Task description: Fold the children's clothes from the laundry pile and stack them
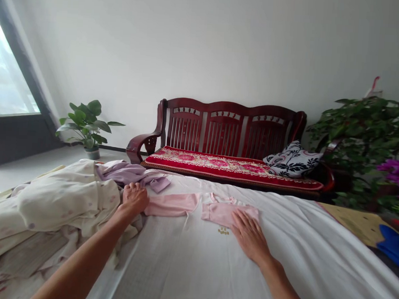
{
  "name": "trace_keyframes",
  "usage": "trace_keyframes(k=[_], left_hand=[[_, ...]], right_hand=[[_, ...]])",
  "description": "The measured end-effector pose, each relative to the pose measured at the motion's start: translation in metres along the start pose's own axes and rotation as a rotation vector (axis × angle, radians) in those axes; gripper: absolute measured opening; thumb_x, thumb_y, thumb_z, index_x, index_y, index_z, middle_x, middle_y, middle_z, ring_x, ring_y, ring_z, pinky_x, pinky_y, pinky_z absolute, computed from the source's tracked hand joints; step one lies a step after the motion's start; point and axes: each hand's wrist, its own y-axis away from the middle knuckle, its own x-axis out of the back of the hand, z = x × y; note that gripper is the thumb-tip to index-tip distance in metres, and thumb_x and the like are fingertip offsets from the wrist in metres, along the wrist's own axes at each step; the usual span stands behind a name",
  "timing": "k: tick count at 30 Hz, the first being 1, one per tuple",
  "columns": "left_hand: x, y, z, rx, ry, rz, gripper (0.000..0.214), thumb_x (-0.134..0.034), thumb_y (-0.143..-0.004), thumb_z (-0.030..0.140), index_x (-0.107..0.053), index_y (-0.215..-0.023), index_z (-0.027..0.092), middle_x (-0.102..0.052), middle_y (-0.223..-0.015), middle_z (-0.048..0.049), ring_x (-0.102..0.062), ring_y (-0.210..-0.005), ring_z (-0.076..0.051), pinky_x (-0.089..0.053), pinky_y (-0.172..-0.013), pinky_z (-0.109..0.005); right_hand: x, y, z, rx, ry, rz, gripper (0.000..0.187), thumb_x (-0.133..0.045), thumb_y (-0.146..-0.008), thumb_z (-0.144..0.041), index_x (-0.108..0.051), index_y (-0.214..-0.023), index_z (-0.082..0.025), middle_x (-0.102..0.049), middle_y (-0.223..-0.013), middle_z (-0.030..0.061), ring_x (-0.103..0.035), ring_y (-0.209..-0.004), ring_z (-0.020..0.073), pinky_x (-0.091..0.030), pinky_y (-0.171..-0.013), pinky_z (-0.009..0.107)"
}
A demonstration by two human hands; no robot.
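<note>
A white long-sleeved shirt (196, 257) with pink sleeves and a small gold print on its chest lies spread on a white sheet. Its right-side sleeve (216, 212) is folded inward across the chest, just below the pink-trimmed neckline. My right hand (250, 234) rests flat on that folded sleeve, fingers stretched out. The other sleeve (172, 204) reaches out to the left, and my left hand (135, 199) is closed on its cuff end with the fingers curled. My left fingertips are partly hidden.
A heap of clothes (61, 199) lies at the left, with a lilac garment (123, 173) on its far side. Beyond the white sheet (328, 252) stands a red wooden bench (224, 124) with a patterned cushion (293, 160). Blue cloth (394, 247) lies at the right edge.
</note>
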Motion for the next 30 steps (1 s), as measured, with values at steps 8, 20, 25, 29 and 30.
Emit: trace_keyframes(k=[8, 20, 25, 29, 30], left_hand=[[0.021, 0.000, 0.010, -0.045, 0.116, -0.018, 0.027, -0.048, -0.087, 0.022, -0.071, -0.098, 0.017, -0.073, -0.107, -0.0139, -0.064, -0.107, -0.031, -0.040, -0.095, -0.041], [0.007, 0.037, 0.209, -0.280, 1.627, -0.320, 0.017, -0.063, -0.084, 0.033, -0.052, -0.082, 0.019, -0.056, -0.067, 0.0043, -0.061, -0.056, -0.012, -0.054, -0.052, -0.023], [-0.023, 0.057, 0.249, -0.383, 1.677, -0.454, 0.024, -0.063, -0.083, 0.019, -0.063, -0.107, 0.013, -0.069, -0.078, -0.0029, -0.067, -0.066, -0.014, -0.058, -0.065, -0.028], [-0.027, 0.059, 0.239, -0.492, 1.656, -0.400, 0.040, -0.053, -0.083, 0.008, -0.062, -0.121, 0.014, -0.073, -0.098, -0.0081, -0.070, -0.078, -0.015, -0.057, -0.075, -0.030], [-0.025, 0.059, 0.232, -0.511, 1.596, -0.310, 0.041, -0.051, -0.082, 0.006, -0.063, -0.120, 0.016, -0.073, -0.100, -0.0074, -0.070, -0.081, -0.015, -0.057, -0.077, -0.030]], right_hand=[[0.003, 0.002, 0.000, 0.015, -0.041, 0.048, 0.052, -0.036, -0.099, -0.046, -0.051, -0.146, -0.028, -0.047, -0.155, 0.0070, -0.040, -0.145, 0.0261, -0.029, -0.119, 0.049], [0.032, 0.007, -0.010, -0.228, -0.912, 0.086, 0.056, -0.036, -0.096, -0.058, -0.068, -0.119, -0.019, -0.075, -0.110, 0.0101, -0.068, -0.096, 0.0245, -0.053, -0.089, 0.037], [0.042, 0.004, -0.022, -0.312, -1.075, -0.063, 0.071, -0.034, -0.093, -0.067, -0.052, -0.143, -0.020, -0.075, -0.107, 0.0078, -0.069, -0.082, 0.0238, -0.052, -0.066, 0.033], [0.031, -0.004, -0.026, -0.327, -1.028, -0.005, 0.072, -0.055, -0.084, -0.058, -0.050, -0.144, -0.019, -0.075, -0.095, 0.0049, -0.069, -0.083, 0.0236, -0.051, -0.074, 0.034], [0.026, -0.006, -0.026, -0.342, -1.017, 0.017, 0.071, -0.059, -0.082, -0.054, -0.051, -0.143, -0.019, -0.074, -0.091, 0.0038, -0.068, -0.081, 0.0234, -0.051, -0.074, 0.034]])
